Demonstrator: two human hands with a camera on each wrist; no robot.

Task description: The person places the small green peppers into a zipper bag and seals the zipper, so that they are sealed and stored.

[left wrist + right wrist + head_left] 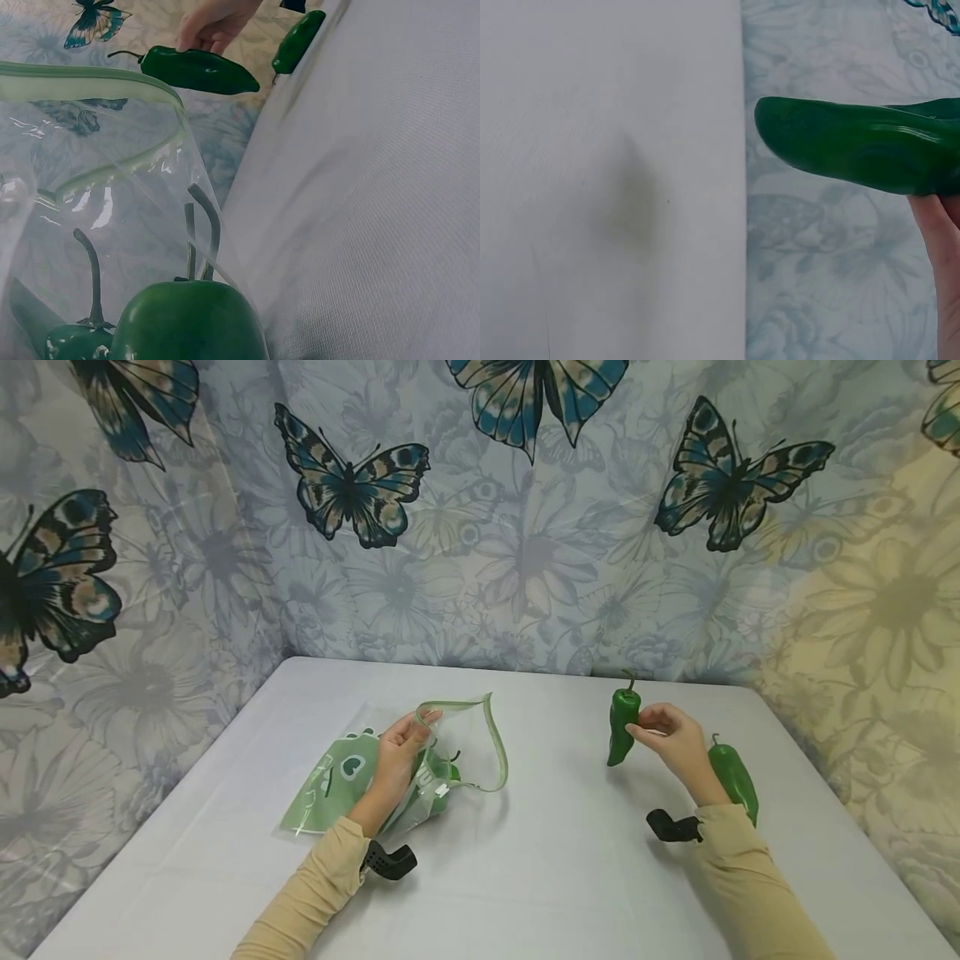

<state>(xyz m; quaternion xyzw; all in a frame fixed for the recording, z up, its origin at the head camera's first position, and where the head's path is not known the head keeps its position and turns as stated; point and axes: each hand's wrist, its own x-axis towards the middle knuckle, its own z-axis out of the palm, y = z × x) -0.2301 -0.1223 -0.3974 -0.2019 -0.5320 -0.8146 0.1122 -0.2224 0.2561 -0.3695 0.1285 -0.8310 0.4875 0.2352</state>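
My left hand (399, 758) pinches the rim of a clear zip bag (495, 752) with a green zip edge and a green cartoon face, its mouth spread wide. Inside the bag, green peppers (191, 322) with stems show through the plastic in the left wrist view. Over the table's right half, my right hand (671, 739) pinches a green pepper (622, 727) by its side, stem up and tip down, above the surface. A second loose green pepper (735, 777) lies on the table behind my right wrist, partly hidden by the sleeve.
Everything is over a white table (540, 877), whose far edge meets a butterfly-patterned cloth backdrop (525, 577). Black wrist mounts (390, 862) stick out from both sleeves near the tabletop.
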